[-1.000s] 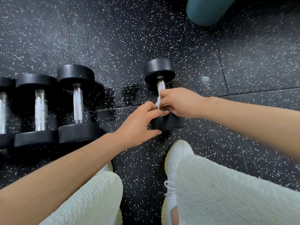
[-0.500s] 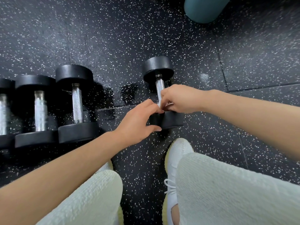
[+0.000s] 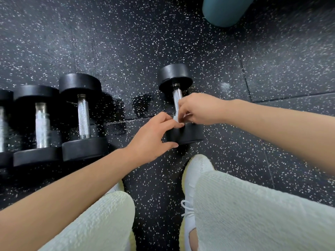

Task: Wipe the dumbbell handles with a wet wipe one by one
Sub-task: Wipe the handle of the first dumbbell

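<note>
HEAD CAMERA: A person crouches over a black, white-speckled rubber floor (image 3: 126, 42), working on a black round-headed dumbbell (image 3: 175, 75) that lies apart, to the right of a row of similar black dumbbells (image 3: 83, 115). The right hand (image 3: 197, 109) has its fingers curled and pinches a small white wet wipe (image 3: 176, 118) against the near end of the dumbbell's knurled steel handle (image 3: 176, 96), just beside the near weight head. The left hand (image 3: 154, 136) is largely open. Its fingers are fairly straight, the tips rest on top of that near head, and the thumb reaches along the head's near side, apparently to steady it. The far stretch of the handle is bare. A teal cylinder (image 3: 224, 11) lies at the far edge of the frame. A white laced shoe (image 3: 197, 171) and pale ribbed trousers (image 3: 253, 214) fill the near side.

The wiping stroke will likely go best if the wipe is wrapped right round the bar and drawn along its whole length toward the far head. The grip should then twist so the underside is cleaned too. The left hand needs to press down firmly, since the round heads could let the dumbbell roll sideways.
</note>
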